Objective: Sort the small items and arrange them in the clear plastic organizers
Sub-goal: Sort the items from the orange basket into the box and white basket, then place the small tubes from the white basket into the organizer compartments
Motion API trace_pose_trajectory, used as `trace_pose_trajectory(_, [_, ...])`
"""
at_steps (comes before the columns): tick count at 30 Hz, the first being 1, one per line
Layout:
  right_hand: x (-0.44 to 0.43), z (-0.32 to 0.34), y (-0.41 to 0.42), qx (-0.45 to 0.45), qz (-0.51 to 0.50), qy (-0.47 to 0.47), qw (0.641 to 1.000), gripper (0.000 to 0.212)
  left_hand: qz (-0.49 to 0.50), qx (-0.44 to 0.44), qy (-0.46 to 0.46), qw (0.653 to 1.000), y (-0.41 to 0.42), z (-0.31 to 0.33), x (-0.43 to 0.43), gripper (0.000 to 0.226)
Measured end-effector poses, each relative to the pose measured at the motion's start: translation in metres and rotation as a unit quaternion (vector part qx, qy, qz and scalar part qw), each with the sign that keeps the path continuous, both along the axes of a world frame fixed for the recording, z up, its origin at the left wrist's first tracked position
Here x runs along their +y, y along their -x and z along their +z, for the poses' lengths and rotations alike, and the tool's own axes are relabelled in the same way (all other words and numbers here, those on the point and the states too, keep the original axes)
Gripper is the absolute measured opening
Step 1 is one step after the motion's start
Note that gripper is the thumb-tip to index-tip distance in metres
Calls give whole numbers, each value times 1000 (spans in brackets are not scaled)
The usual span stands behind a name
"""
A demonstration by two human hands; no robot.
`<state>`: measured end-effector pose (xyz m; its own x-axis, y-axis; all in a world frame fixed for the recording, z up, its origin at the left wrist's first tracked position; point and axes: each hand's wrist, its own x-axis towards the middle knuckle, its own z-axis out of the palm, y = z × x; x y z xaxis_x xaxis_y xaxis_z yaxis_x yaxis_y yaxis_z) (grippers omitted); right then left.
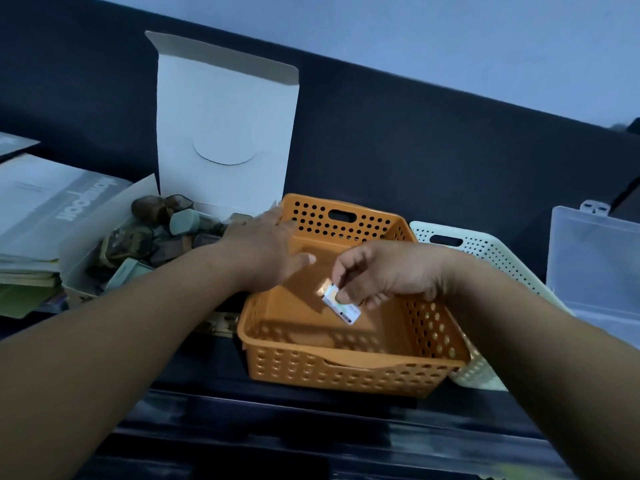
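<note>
Small items [145, 237] piled in white box [221, 126], far left. Left hand [266, 251] fingers spread, flat over orange basket [346, 372] left rim. Right hand [384, 275] pinches small card [341, 304] above its bare floor. White basket [485, 251] touching right; clear organizer [595, 265] at frame edge.

We see an orange perforated basket [346, 362] sitting level, its inside bare. A small white card [341, 304] hangs tilted just above its floor. Left of the basket, a white box [74, 268] holds jumbled small items [152, 233]. Right of it sits a white perforated basket [485, 251], then a clear organizer [595, 258].
</note>
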<state>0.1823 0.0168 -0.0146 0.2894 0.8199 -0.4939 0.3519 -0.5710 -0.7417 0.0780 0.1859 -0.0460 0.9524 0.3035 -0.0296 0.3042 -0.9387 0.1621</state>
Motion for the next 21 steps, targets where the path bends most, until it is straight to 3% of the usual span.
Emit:
trace_pose_trajectory(5, [-45, 20, -10, -2, -137, -147, 980, 17, -5, 0, -14, 1000, -2, 8, -4, 76])
trace_pose_trajectory(8, [-79, 31, -15, -31, -212, -181, 960, 17, -21, -13, -16, 1000, -7, 19, -16, 76])
trace_pose_trajectory(13, [-134, 28, -31, -146, -306, -138, 931, 11, -79, -41, -2, 996, -12, 43, -67, 73])
trace_pose_trajectory(21, [-200, 4, -62, -211, -282, -40, 935, 24, -180, -38, 70, 980, -50, 42, -159, 70])
